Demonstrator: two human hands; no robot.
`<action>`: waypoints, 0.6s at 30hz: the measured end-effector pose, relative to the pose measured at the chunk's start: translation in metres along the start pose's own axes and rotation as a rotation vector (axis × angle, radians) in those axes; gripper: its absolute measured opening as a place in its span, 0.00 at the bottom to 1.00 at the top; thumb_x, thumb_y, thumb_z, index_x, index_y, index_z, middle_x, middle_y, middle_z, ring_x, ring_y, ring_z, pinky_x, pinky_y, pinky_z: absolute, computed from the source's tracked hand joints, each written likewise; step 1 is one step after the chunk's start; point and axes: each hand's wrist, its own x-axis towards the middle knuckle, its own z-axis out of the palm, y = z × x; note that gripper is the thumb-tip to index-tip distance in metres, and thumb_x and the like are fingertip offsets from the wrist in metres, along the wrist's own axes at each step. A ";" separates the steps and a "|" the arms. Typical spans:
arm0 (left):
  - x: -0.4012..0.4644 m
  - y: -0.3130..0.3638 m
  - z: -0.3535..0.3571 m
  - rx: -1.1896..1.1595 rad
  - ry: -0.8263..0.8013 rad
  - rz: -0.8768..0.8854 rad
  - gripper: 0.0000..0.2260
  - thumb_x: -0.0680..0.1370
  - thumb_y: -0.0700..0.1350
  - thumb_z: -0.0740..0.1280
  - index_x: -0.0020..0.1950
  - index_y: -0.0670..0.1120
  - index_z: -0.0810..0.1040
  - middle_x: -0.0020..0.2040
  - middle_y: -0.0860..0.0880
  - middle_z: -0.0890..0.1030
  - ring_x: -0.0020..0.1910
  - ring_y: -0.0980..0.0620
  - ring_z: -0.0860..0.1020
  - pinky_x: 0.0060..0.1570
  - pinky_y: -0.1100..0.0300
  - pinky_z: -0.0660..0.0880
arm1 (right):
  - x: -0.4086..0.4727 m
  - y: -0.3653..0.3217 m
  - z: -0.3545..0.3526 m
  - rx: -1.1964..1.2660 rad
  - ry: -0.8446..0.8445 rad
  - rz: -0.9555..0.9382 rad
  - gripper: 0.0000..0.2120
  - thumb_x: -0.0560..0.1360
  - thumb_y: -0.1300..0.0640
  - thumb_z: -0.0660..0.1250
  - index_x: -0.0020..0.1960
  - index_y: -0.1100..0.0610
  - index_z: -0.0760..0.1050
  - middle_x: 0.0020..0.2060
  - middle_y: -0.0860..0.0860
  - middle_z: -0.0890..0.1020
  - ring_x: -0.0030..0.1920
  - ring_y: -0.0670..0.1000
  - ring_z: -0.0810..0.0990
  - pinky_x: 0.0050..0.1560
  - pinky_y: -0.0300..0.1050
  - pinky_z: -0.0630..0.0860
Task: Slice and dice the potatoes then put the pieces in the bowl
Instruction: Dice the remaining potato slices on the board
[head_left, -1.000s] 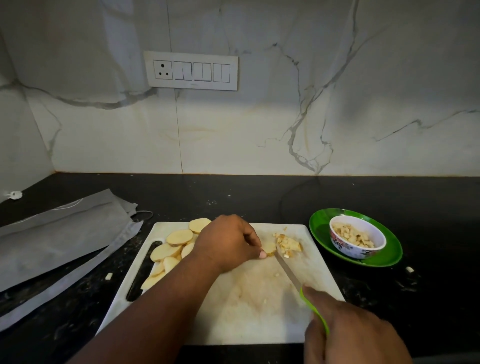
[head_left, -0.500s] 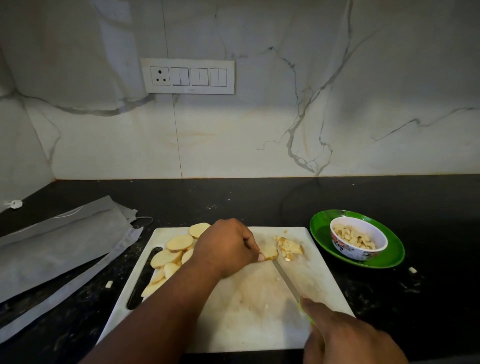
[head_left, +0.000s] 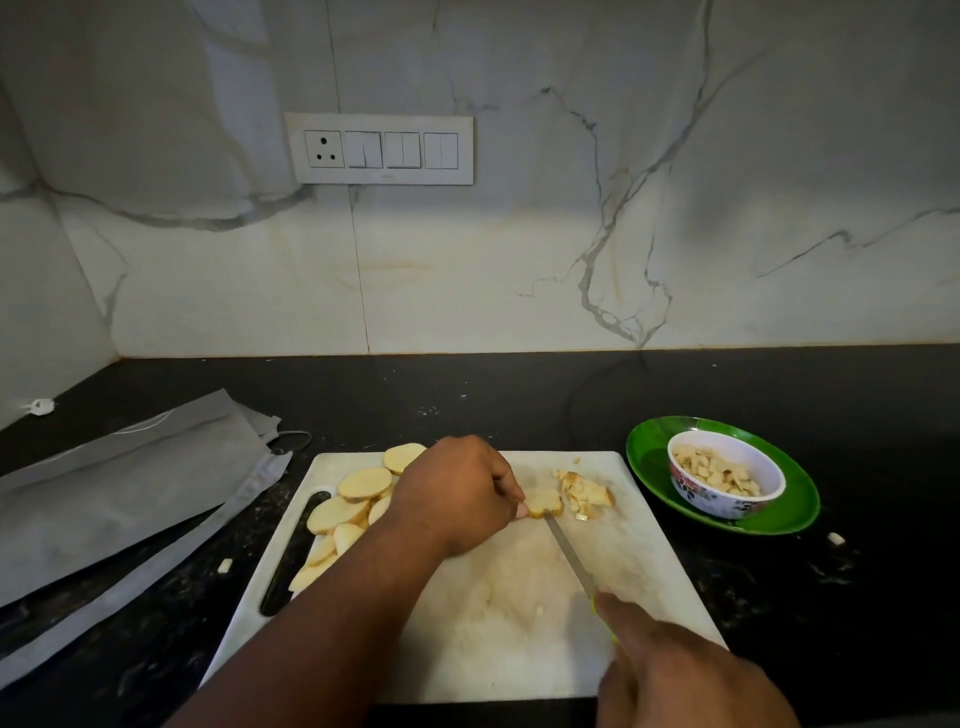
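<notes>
One potato slice (head_left: 544, 503), touching left fingers (head_left: 511, 493)

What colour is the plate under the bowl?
Green. The plate shows best in the head view, under the bowl.

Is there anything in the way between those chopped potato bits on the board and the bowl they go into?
Nothing visible. The diced pieces lie at the cutting board's far right; beyond its edge is bare counter, then the green plate on which the bowl stands. Only the bowl's rim has to be cleared.
</notes>
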 end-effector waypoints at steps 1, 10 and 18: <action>0.000 0.000 0.000 -0.001 -0.001 0.003 0.05 0.76 0.54 0.77 0.50 0.56 0.89 0.47 0.61 0.86 0.47 0.59 0.81 0.53 0.60 0.80 | -0.005 0.004 -0.003 0.078 -0.113 0.020 0.27 0.83 0.46 0.51 0.79 0.39 0.45 0.74 0.42 0.66 0.71 0.44 0.68 0.68 0.37 0.66; 0.000 0.001 -0.001 -0.048 -0.028 -0.021 0.06 0.76 0.53 0.77 0.51 0.56 0.89 0.46 0.60 0.87 0.46 0.59 0.82 0.55 0.56 0.82 | 0.012 -0.026 -0.001 0.026 0.176 0.033 0.26 0.76 0.46 0.57 0.75 0.37 0.61 0.58 0.43 0.79 0.59 0.44 0.78 0.57 0.39 0.73; 0.003 -0.004 0.001 -0.061 -0.024 -0.014 0.05 0.75 0.54 0.78 0.49 0.57 0.89 0.44 0.61 0.86 0.44 0.60 0.82 0.54 0.55 0.83 | 0.003 -0.015 -0.014 0.068 -0.280 0.141 0.27 0.84 0.43 0.47 0.77 0.38 0.36 0.78 0.37 0.55 0.75 0.36 0.57 0.65 0.26 0.54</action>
